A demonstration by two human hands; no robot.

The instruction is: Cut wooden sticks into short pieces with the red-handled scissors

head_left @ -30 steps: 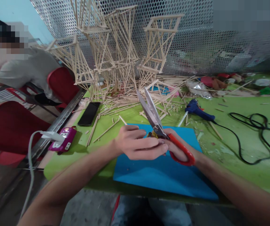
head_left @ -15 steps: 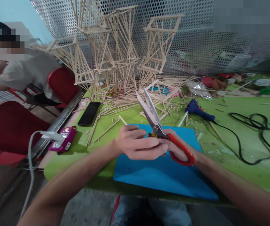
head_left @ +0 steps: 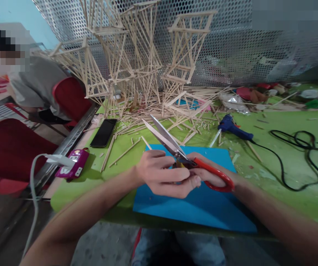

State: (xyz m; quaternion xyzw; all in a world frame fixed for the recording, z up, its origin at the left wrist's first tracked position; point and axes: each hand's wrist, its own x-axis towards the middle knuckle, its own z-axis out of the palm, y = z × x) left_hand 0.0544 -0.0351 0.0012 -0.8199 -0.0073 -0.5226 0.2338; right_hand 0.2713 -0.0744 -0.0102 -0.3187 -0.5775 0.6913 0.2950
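Note:
Red-handled scissors (head_left: 214, 176) lie in my right hand (head_left: 199, 173), blades slightly apart and pointing up and to the left. Part of that hand is hidden behind the handle and my other fingers. My left hand (head_left: 164, 173) is closed just beside the scissors' pivot, its fingers curled and meeting my right hand. Something small and yellowish shows between the two hands, too covered to name. Below both hands a blue sheet (head_left: 175, 208) lies on the green tabletop.
A blue glue gun (head_left: 235, 127) with a black cord lies at right. Behind stand wooden stick structures (head_left: 186, 48) among loose sticks (head_left: 147, 114). A black phone (head_left: 103, 133) and purple power strip (head_left: 74, 164) are at left. A person sits beyond a red chair (head_left: 12, 151).
The scissors have tilted further left, their tips lower and their handle slightly to the right. My left hand has shifted slightly down. Both hands stay together.

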